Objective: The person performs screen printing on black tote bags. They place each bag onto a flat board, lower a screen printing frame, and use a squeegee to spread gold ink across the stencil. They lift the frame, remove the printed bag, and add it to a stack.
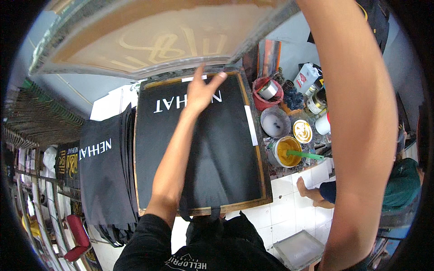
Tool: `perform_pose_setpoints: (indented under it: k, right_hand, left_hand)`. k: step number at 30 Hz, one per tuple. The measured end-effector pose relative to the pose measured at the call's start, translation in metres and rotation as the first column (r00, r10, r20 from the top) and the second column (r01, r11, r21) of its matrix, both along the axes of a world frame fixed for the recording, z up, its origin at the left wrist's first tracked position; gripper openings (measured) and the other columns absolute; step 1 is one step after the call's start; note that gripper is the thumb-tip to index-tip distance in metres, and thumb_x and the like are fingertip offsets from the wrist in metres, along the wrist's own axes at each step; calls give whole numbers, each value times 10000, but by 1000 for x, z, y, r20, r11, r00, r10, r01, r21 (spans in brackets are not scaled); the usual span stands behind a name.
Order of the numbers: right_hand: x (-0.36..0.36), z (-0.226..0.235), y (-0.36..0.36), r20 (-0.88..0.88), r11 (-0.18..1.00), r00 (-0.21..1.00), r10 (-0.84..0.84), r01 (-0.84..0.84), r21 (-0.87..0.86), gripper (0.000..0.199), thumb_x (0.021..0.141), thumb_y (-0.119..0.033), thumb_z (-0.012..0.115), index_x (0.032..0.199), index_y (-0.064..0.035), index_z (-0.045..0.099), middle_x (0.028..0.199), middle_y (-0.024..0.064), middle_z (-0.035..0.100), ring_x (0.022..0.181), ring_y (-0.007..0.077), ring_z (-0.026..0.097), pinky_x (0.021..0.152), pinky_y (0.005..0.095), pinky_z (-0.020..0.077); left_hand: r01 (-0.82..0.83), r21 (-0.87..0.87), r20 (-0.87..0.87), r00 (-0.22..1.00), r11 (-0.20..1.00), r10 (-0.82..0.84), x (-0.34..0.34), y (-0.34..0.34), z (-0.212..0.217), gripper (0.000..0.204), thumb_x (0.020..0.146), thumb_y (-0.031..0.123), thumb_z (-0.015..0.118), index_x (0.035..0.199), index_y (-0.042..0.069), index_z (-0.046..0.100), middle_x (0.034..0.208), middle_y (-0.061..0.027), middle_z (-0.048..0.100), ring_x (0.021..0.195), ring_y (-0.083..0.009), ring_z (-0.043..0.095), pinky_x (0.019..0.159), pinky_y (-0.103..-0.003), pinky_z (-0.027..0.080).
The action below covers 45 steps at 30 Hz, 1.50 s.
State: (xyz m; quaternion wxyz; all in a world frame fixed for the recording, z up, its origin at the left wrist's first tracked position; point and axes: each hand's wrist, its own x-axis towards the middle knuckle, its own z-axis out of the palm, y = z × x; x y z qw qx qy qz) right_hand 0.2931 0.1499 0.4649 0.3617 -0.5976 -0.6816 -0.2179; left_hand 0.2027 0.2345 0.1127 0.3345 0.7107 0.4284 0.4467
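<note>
Apparently being squared up, the black bag (217, 149) lies on the board (266, 195), the left hand (199, 94) over its far end with thumb and fingers spread, pinching nothing. Above the board's far edge tilts a screen (135, 40); the right hand is out of view, its grip untellable, and the next move likely calls for smoothing.
</note>
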Motion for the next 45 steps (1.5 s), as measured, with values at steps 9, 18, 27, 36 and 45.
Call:
perform_pose_setpoints:
  k: [9,18,27,36,45]
  right_hand:
    - [-23,-172,-158,23,989,991,131,-129,-74,427,761,-445,863,821,-50,711,770,144,697,701,335,703,656,417,538]
    - [-45,-316,-209,-127,729,969,212,-244,-640,423,728,-448,858,798,-65,695,807,113,701,806,302,706,704,423,548]
    - [-46,-360,-178,-15,765,955,296,-246,-595,475,703,-475,876,853,-60,699,793,141,699,782,335,703,697,439,547]
    - [-15,-355,47,115,712,989,97,12,-702,660,761,-614,799,1137,-73,769,1048,178,761,1004,364,725,884,471,556]
    - [-3,-342,134,188,711,981,50,97,-696,786,680,-686,815,1179,-81,770,1086,179,765,1084,347,715,931,470,556]
  left_hand:
    - [170,-43,594,797,985,-112,-230,-254,47,371,1024,338,616,1094,-26,639,1068,-237,735,817,-282,727,817,-435,598]
    - [222,-784,464,830,580,310,-253,-349,-79,248,991,157,615,1083,-66,669,1026,-233,761,840,-243,756,805,-341,595]
    - [293,-857,453,821,424,348,-257,-342,-84,298,950,150,609,1137,-79,649,1091,-269,742,883,-272,761,826,-366,602]
    - [332,-893,447,737,305,507,-255,-336,-77,484,882,91,505,1277,-187,524,1186,-351,683,1076,-439,718,990,-504,579]
    - [399,-900,429,884,178,186,-279,-290,-39,372,1031,198,518,1215,-93,660,1095,-282,738,958,-333,761,915,-418,607]
